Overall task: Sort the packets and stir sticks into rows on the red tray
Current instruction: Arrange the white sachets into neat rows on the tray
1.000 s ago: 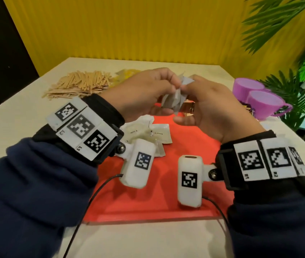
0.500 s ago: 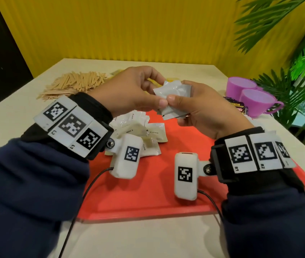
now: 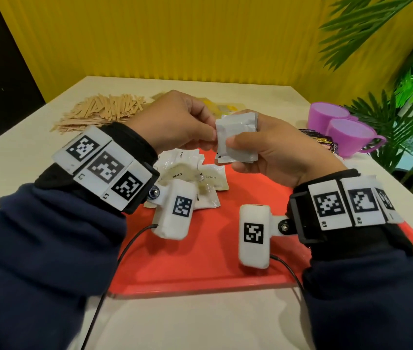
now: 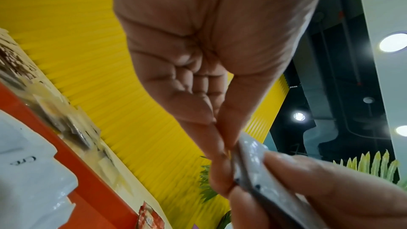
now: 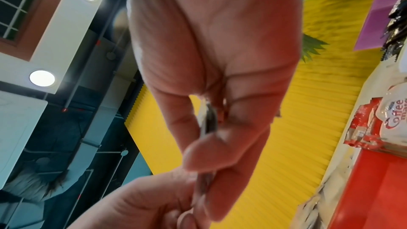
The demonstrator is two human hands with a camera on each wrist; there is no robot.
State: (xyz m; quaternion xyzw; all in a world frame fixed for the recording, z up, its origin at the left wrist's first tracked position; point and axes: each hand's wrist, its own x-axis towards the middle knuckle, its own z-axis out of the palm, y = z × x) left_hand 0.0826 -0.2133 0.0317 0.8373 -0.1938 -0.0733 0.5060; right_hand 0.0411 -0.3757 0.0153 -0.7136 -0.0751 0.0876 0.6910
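Here both hands meet above the red tray (image 3: 200, 269), clamped on a small stack of white packets (image 3: 235, 140). The right hand (image 3: 276, 157) grips the stack with thumb across its face; the left hand (image 3: 180, 125) pinches its left edge. On the tray at about ten o'clock from its centre lies a loose pile of cream packets (image 3: 200, 180). At eleven o'clock on the table (image 3: 36, 152) sits a heap of wooden stir sticks (image 3: 104, 109); yellow packets (image 3: 223, 107) lie at twelve. Two purple cups (image 3: 344, 130) stand at two o'clock, dark packets (image 3: 319, 140) just beside them.
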